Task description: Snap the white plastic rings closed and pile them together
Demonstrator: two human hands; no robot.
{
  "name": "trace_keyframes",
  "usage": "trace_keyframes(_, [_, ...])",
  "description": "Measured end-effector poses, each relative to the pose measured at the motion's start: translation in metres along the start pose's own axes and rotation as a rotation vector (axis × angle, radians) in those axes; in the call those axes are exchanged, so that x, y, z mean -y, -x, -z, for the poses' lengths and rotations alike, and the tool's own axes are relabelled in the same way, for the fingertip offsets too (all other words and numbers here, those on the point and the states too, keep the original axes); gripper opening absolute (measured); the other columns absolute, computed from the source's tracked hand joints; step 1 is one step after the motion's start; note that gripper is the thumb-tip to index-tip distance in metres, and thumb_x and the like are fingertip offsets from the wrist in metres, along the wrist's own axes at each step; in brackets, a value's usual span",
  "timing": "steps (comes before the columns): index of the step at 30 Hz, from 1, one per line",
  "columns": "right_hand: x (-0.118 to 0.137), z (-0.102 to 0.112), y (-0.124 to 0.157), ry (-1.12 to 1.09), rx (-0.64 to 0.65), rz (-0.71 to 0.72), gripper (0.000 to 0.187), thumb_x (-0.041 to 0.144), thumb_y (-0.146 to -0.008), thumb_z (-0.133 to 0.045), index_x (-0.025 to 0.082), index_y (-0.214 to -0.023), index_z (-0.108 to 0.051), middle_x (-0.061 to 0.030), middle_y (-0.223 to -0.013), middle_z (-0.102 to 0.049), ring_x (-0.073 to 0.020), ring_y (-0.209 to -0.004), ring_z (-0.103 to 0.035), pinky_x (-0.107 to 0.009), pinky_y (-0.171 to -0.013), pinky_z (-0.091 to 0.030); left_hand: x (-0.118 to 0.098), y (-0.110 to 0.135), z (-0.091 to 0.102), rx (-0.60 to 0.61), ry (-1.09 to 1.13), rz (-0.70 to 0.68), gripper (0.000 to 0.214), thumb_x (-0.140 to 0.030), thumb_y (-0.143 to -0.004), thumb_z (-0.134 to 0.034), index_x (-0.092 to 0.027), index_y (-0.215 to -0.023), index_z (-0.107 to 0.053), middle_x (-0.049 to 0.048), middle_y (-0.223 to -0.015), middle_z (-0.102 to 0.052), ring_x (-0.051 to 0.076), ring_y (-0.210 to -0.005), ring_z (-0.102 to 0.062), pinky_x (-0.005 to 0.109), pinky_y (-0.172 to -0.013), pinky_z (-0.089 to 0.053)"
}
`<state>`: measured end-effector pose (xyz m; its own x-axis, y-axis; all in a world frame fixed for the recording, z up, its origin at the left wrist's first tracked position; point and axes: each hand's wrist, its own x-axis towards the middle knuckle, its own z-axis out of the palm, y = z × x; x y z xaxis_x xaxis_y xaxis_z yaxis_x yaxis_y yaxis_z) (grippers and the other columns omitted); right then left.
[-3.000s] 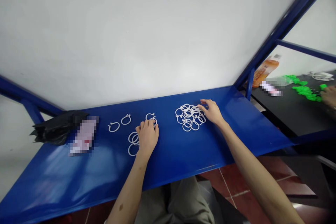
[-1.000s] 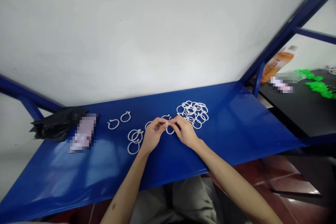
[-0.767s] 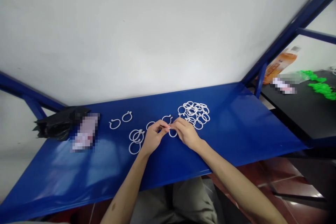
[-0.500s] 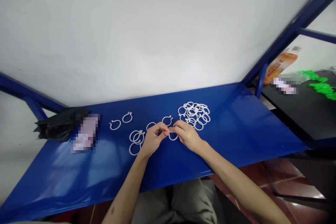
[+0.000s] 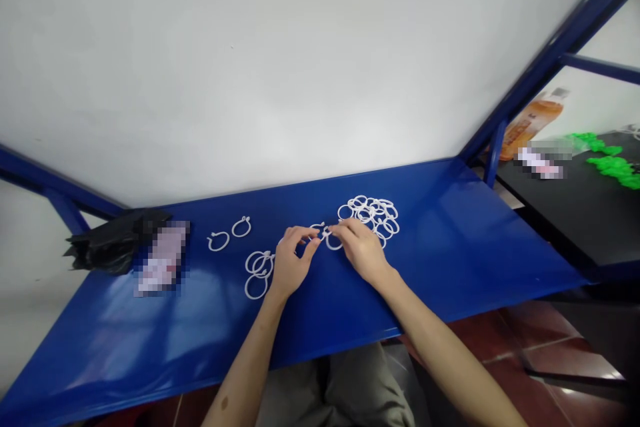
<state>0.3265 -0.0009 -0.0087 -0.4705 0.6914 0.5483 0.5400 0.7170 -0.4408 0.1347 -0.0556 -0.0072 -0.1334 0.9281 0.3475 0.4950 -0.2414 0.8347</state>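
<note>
A white plastic ring [image 5: 334, 244] with small knobbed ends is between my hands, just above the table. My right hand [image 5: 364, 248] pinches its upper right side. The thumb and forefinger of my left hand [image 5: 293, 260] close on the ring's left end; the fingertips hide the exact contact. Behind these fingers lies another ring [image 5: 317, 225], partly covered. Close to my left wrist is a small overlapping group of rings [image 5: 257, 287]. Two more open rings, a nearer one [image 5: 219, 249] and a farther one [image 5: 241, 235], lie apart to the left.
A pile of similar rings [image 5: 379, 213] lies beyond my right hand on the blue table [image 5: 450, 247]. At the left are a black plastic bag [image 5: 107, 240] and a blurred-out item [image 5: 164, 257]. An orange bottle [image 5: 535, 123] and green pieces [image 5: 617, 170] occupy the dark table at right.
Both hands have shifted slightly away from me with the ring, toward the ring behind them. My hands have drawn a little apart. The other rings stay put.
</note>
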Motion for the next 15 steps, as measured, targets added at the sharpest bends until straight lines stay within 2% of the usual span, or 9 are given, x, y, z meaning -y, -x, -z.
trace_keyframes(3, [-0.019, 0.012, -0.002, 0.09, -0.092, -0.172, 0.029, 0.023, -0.102, -0.043, 0.023, -0.115, -0.069, -0.0099, -0.105, -0.065, -0.0237, -0.093, -0.061, -0.036, -0.078, -0.053, 0.005, 0.001, -0.005, -0.079, -0.34, -0.155, 0.023, -0.035, -0.09, -0.062, -0.025, -0.109, -0.072, 0.0085, -0.107, -0.071, 0.028, -0.106, -0.058, 0.046, -0.099, -0.043])
trace_keyframes(5, [-0.031, 0.019, -0.003, 0.145, -0.122, -0.219, 0.029, 0.024, -0.102, -0.043, 0.021, -0.113, -0.07, -0.011, -0.102, -0.065, -0.0259, -0.094, -0.06, -0.039, -0.08, -0.052, 0.01, 0.003, -0.009, -0.041, -0.487, -0.168, 0.034, -0.036, -0.089, -0.063, -0.025, -0.121, -0.068, 0.0117, -0.122, -0.068, 0.033, -0.118, -0.054, 0.051, -0.102, -0.04])
trace_keyframes(8, [-0.041, 0.023, -0.001, 0.204, -0.112, -0.206, 0.028, 0.023, -0.101, -0.046, 0.02, -0.116, -0.069, -0.012, -0.098, -0.067, -0.0279, -0.094, -0.058, -0.043, -0.083, -0.051, 0.017, 0.005, -0.015, 0.011, -0.577, -0.139, 0.052, -0.041, -0.088, -0.063, -0.023, -0.137, -0.057, 0.0144, -0.137, -0.061, 0.038, -0.128, -0.048, 0.055, -0.104, -0.039])
trace_keyframes(10, [-0.041, 0.022, -0.001, 0.214, -0.1, -0.185, 0.026, 0.022, -0.1, -0.049, 0.019, -0.116, -0.068, -0.012, -0.096, -0.068, -0.0284, -0.093, -0.057, -0.045, -0.084, -0.051, 0.02, 0.006, -0.017, 0.006, -0.574, -0.138, 0.052, -0.041, -0.09, -0.061, -0.022, -0.138, -0.056, 0.0144, -0.132, -0.063, 0.037, -0.128, -0.049, 0.054, -0.104, -0.039])
trace_keyframes(15, [-0.036, 0.019, -0.001, 0.241, -0.126, -0.173, 0.021, 0.024, -0.098, -0.052, 0.019, -0.111, -0.069, -0.0114, -0.096, -0.068, -0.0294, -0.093, -0.055, -0.046, -0.083, -0.05, 0.021, 0.006, -0.017, -0.039, -0.594, -0.142, 0.04, -0.04, -0.092, -0.057, -0.02, -0.127, -0.063, 0.0155, -0.112, -0.069, 0.035, -0.113, -0.056, 0.051, -0.098, -0.041])
